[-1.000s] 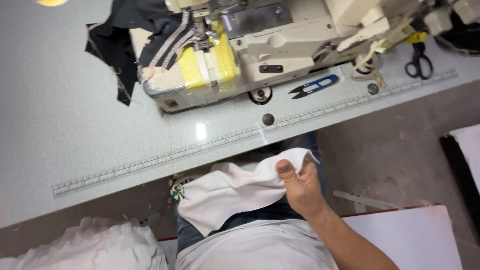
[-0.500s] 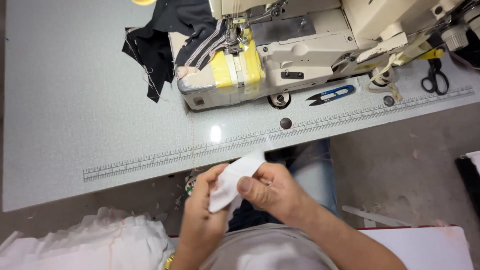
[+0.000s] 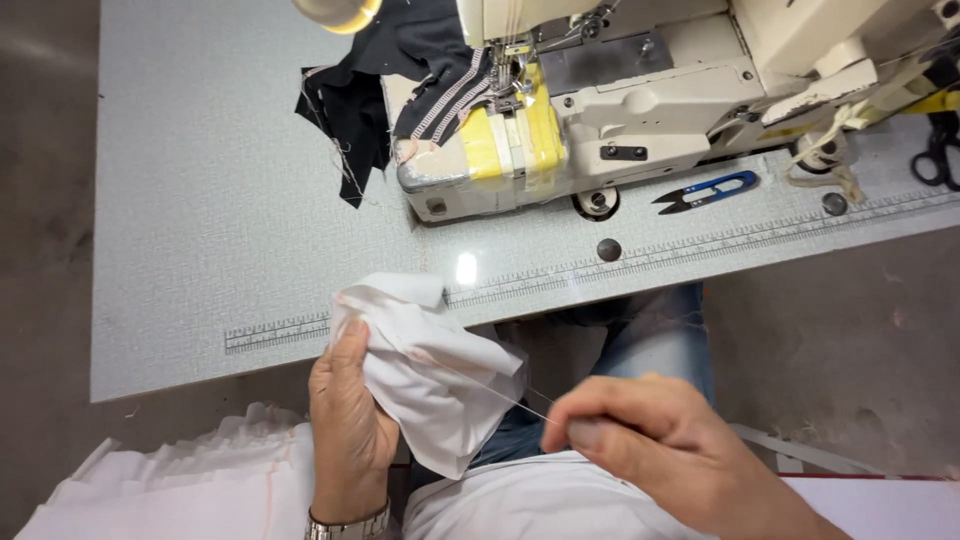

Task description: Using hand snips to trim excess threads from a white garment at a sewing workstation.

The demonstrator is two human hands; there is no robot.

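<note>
Head view | left hand (image 3: 345, 425) grips white cloth (image 3: 430, 365) | right hand (image 3: 650, 440) pinches thread (image 3: 500, 395)

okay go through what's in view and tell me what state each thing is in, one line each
left hand: gripping the white cloth
white cloth: crumpled, held over the table edge
right hand: pinching a thread, pulled taut
sewing machine: striped fabric under the needle
thread snips: lying flat, untouched
scissors: lying on the table

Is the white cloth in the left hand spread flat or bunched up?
Bunched up. The white cloth sits crumpled in folds in the left hand at the table edge, while the right hand pulls a thread taut from it.
</note>
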